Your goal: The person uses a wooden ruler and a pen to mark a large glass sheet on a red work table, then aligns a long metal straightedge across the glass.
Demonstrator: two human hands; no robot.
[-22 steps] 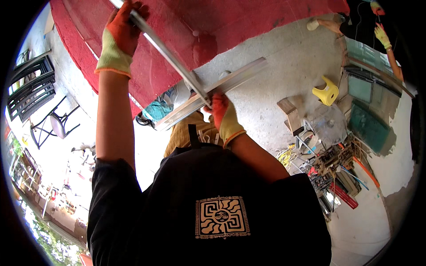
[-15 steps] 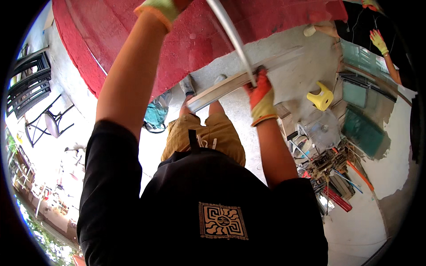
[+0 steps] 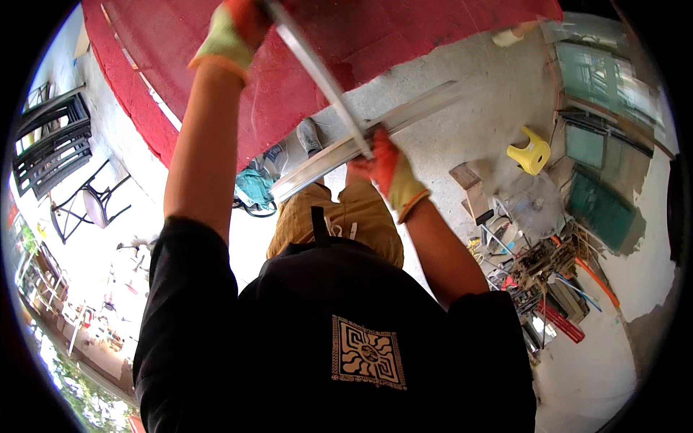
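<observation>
Both my hands wear red-and-yellow work gloves. At the top, my left hand (image 3: 234, 32) is closed around the upper end of a narrow silvery metal bar (image 3: 317, 76), its fingers partly hidden. The bar slants down to the right, where my right hand (image 3: 393, 172) grips its lower end. There it meets a longer, wider metal profile (image 3: 314, 166), which crosses at an angle above my shorts. Whether the two pieces are joined at that spot is hidden by the glove. The far end of the profile is blurred.
A red covering (image 3: 375, 36) spreads across the top, with a pale strip (image 3: 144, 83) on it. To the right are a yellow stool (image 3: 529, 150), glass panes (image 3: 595, 209) and piled tools (image 3: 538, 267). Black chairs (image 3: 54, 144) stand left; a teal bag (image 3: 254, 189) lies near my feet.
Both hands have shifted left and slightly downward, carrying the bar and profile with them. The other person's gloved hands at the upper right have gone out of view.
</observation>
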